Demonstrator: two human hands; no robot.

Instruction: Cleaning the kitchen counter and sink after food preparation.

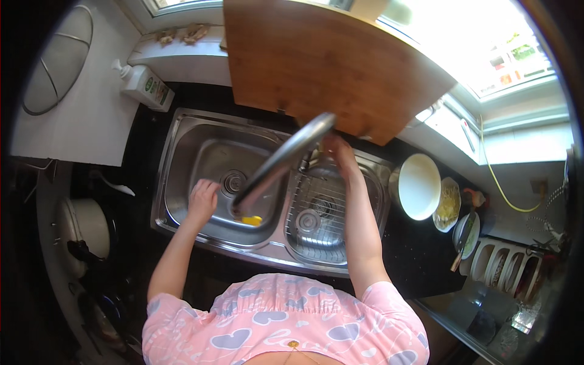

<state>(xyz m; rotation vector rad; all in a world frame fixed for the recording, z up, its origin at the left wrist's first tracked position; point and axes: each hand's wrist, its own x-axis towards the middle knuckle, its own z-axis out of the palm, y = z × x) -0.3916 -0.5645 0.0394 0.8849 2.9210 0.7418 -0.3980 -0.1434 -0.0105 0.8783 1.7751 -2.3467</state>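
A double-bowl stainless steel sink (pixel 269 248) lies before me. My left hand (pixel 204 198) is over the left bowl, its fingers loosely curled; what is between them, if anything, does not show. A curved metal faucet (pixel 287 157) arches over that bowl, and a small yellow object (pixel 251 221) lies near its tip. My right hand (pixel 338 153) reaches to the back of the sink by the faucet base, partly hidden and blurred, so its grip cannot be made out. A wire rack (pixel 335 228) and a round strainer (pixel 308 221) are in the right bowl.
A wooden board (pixel 315 68) stands behind the sink. At the right are a white bowl (pixel 419 187), a dish of yellowish shreds (pixel 446 205) and a knife (pixel 463 244) across a smaller bowl. A pump bottle (pixel 148 88) and a lidded pot (pixel 89 232) stand at the left.
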